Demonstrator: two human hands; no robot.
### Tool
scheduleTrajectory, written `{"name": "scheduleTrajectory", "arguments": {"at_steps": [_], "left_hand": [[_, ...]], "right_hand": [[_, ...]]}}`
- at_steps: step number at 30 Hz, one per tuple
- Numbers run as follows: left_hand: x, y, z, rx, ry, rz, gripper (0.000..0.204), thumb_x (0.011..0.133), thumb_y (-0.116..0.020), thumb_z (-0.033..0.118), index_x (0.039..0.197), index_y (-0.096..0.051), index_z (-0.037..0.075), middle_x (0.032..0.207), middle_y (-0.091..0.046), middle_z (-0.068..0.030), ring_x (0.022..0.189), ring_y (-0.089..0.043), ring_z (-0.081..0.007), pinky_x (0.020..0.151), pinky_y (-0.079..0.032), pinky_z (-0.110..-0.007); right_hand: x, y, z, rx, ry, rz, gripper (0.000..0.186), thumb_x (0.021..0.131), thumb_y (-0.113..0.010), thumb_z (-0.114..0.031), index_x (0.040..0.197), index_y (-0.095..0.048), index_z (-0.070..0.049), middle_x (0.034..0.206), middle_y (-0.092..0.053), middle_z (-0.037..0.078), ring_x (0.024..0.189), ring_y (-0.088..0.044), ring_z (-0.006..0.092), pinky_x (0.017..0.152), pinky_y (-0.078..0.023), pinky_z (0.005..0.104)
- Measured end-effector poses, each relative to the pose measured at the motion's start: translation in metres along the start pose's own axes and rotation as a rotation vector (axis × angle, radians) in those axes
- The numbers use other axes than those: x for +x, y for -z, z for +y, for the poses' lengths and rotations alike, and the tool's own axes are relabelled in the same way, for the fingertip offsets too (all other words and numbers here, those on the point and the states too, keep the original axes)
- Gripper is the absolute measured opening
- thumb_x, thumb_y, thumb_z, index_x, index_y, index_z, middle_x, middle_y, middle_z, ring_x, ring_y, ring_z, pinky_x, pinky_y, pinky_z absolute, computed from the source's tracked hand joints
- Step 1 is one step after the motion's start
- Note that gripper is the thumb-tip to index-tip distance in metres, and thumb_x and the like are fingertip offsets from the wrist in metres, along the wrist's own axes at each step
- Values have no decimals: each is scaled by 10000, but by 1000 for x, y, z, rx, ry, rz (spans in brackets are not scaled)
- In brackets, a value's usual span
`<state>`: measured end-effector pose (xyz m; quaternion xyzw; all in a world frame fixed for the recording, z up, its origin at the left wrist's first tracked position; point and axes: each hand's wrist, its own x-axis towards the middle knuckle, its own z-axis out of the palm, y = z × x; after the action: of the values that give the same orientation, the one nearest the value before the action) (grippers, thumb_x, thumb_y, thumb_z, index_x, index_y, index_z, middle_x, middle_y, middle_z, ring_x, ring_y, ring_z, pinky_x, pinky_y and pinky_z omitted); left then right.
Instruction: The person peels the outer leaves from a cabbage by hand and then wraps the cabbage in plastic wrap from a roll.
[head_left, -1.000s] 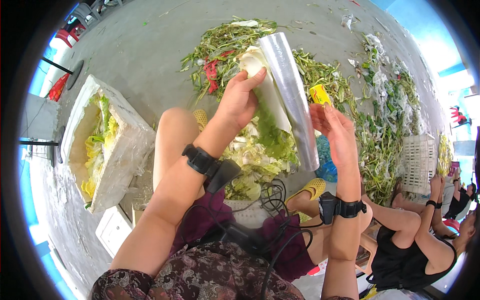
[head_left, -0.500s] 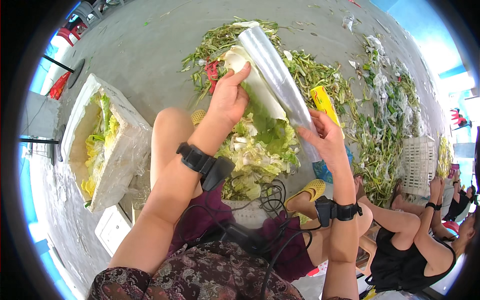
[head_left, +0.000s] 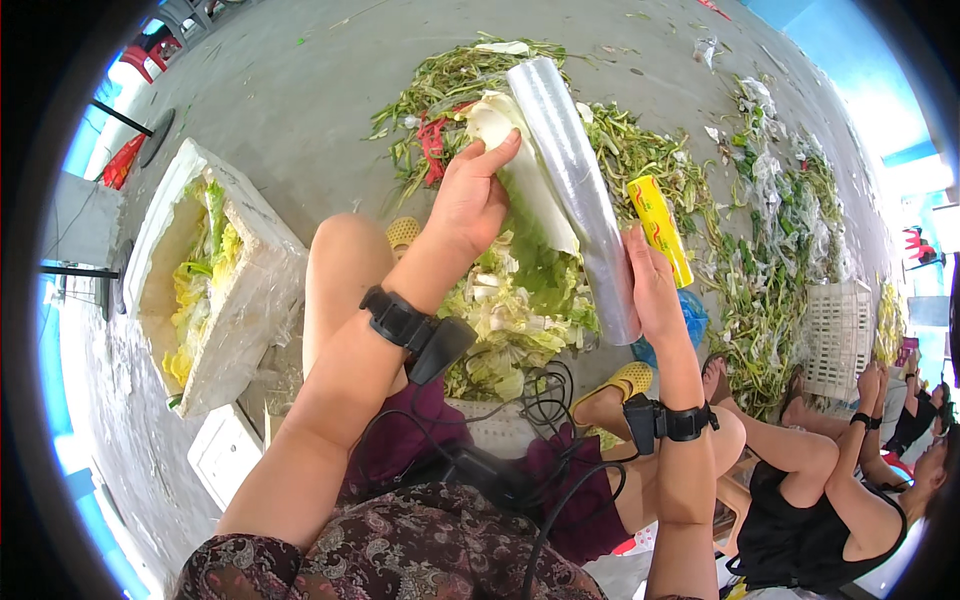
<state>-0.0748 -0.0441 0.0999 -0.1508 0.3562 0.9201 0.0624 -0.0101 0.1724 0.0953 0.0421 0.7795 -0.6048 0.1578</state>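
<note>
My left hand (head_left: pixel 478 190) is closed on a Chinese cabbage leaf (head_left: pixel 535 205), its thumb pressing the broad white base and the pale green end hanging down. Alongside the leaf slants a long roll of clear plastic wrap (head_left: pixel 572 190). My right hand (head_left: pixel 655 285) is against the lower right side of the roll, fingers close together and gripping it; part of the grip is hidden. Just beyond that hand is a yellow printed tube or box (head_left: pixel 661 232). Loose cabbage leaves (head_left: pixel 500 335) lie heaped below the roll, between my knees.
A white foam box (head_left: pixel 265 265) with yellowish leaves stands at the left. Green trimmings (head_left: pixel 445 85) litter the floor ahead, and more with plastic scraps (head_left: pixel 765 270) lie at the right. A white crate (head_left: pixel 838 335) and a seated person (head_left: pixel 825 490) are there too. Black cables (head_left: pixel 545 400) cross my lap.
The leaf and the plastic wrap roll have shifted slightly right, with the roll's lower end now more in view. My right hand's fingers have straightened and turned along the roll.
</note>
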Motion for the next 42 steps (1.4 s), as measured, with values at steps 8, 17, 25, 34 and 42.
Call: {"name": "scheduleTrajectory", "arguments": {"at_steps": [8,17,25,34,42], "left_hand": [[-8,-4,4,37,4,-113,232,858,-633,151,1052,-540,65,1053,-578,-38,991,-550,-157,895,-431,-311],[-10,-8,3,25,14,-99,251,855,-637,140,1060,-529,45,1058,-575,-57,1007,-546,-172,903,-432,-319],[-6,-4,-4,48,9,-126,277,864,-626,143,1087,-517,22,1061,-575,-65,1002,-552,-180,897,-440,-332],[-8,-8,-29,231,-23,-289,311,847,-634,89,1123,-516,4,1070,-591,-66,988,-566,-163,878,-456,-324],[-20,-12,-42,539,23,-490,359,823,-649,57,1152,-511,11,1008,-614,-54,890,-586,-121,785,-493,-279]], "right_hand": [[-2,-10,-3,-95,213,2,434,948,-469,-401,1055,-586,4,782,-478,-63,719,-392,24,625,-336,182],[0,-2,2,-14,64,66,487,967,-410,-411,992,-611,32,761,-579,-6,708,-476,54,672,-401,213],[2,-8,2,19,215,130,465,959,-433,-402,1023,-580,34,894,-577,26,812,-479,88,736,-399,223],[10,-2,-9,153,359,234,389,849,-651,-209,1138,-529,21,993,-610,71,917,-548,103,795,-452,251],[10,-6,-21,74,361,316,476,747,-760,-204,1108,-534,9,971,-608,59,855,-572,105,760,-470,253]]}}
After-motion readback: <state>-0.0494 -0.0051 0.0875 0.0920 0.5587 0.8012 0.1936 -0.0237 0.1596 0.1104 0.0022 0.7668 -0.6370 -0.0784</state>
